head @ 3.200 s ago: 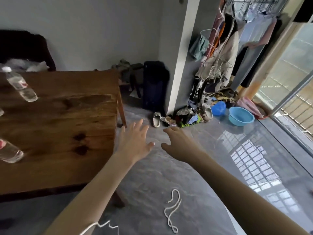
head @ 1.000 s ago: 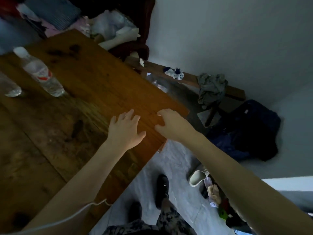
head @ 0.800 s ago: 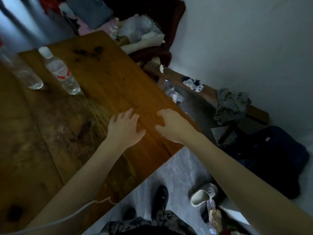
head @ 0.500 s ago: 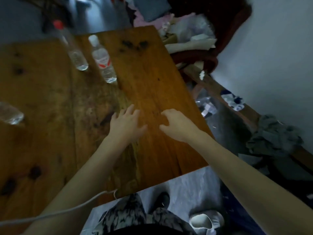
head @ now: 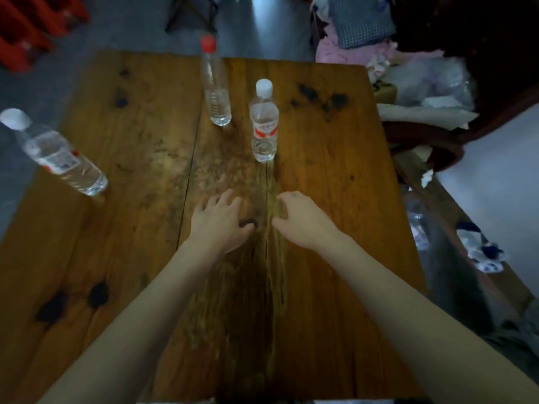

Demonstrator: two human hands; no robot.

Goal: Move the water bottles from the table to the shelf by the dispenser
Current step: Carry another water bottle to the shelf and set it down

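Three clear water bottles stand upright on the wooden table (head: 335, 228). A white-capped bottle with a red label (head: 264, 123) is just beyond my hands. Behind it stands a taller red-capped bottle (head: 215, 88). Another white-capped bottle (head: 58, 157) stands near the table's left edge. My left hand (head: 220, 223) and my right hand (head: 303, 220) hover side by side over the middle of the table, fingers spread, holding nothing. The shelf and dispenser are out of view.
A dark chair piled with clothes and bags (head: 423, 91) stands at the table's far right corner. A low wooden bench (head: 455, 223) with small items runs along the right side. Red plastic stools (head: 26, 27) sit on the floor at far left.
My view has swung from the floor and doorway round to face the table squarely. The bottles now lie straight ahead. Both hands stay open and empty, now over the table's middle.
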